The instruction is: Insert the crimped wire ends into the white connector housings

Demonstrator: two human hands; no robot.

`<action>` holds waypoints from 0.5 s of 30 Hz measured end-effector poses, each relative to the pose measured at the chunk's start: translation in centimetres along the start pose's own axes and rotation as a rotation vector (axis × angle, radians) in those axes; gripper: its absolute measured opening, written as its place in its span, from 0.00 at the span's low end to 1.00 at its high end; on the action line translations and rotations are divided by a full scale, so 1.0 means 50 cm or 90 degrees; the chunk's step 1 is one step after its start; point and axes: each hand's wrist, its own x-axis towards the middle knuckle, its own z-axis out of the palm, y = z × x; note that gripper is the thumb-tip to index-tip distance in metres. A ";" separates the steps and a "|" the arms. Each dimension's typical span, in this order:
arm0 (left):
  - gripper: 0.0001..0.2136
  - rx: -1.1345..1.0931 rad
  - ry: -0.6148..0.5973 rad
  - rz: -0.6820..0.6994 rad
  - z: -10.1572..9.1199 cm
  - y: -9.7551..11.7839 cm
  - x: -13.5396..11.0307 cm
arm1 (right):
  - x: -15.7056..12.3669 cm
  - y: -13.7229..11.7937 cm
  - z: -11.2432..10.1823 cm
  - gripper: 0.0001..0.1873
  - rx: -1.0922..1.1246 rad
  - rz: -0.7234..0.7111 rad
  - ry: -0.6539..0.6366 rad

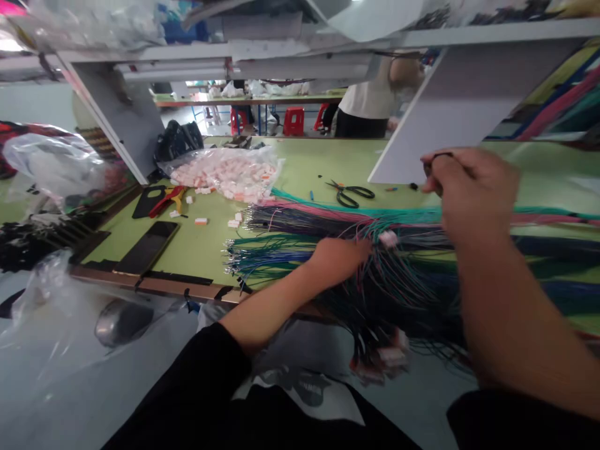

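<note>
My left hand (338, 257) is closed on a bundle of thin coloured wires (281, 240) lying across the green table (197, 247); a small white connector (388, 238) sits just past its fingers. My right hand (469, 181) is raised above the wires, fingers pinched on a thin dark wire loop (438, 156). More wires with white connectors (387, 359) hang over the table's near edge toward my lap.
A plastic bag of white connectors (229, 172) lies at the back left, with loose connectors near it. Black scissors (351, 192), a dark phone (146, 247) and red-yellow pliers (167, 200) lie on the table. A person (375, 100) stands at a far bench.
</note>
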 end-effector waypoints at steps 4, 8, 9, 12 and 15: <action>0.10 0.132 -0.086 0.231 0.044 0.045 -0.040 | 0.088 0.101 0.047 0.17 -0.228 0.098 -0.142; 0.11 0.177 -0.093 0.262 0.070 0.066 -0.076 | 0.113 0.168 0.107 0.28 -0.364 0.118 -0.247; 0.11 0.175 -0.095 0.241 0.072 0.068 -0.081 | 0.112 0.180 0.120 0.31 -0.375 0.110 -0.264; 0.11 0.133 -0.163 0.182 0.067 0.068 -0.088 | 0.104 0.204 0.151 0.26 -0.410 0.085 -0.355; 0.09 0.066 -0.241 0.154 0.053 0.054 -0.082 | 0.099 0.205 0.177 0.19 -0.444 0.052 -0.437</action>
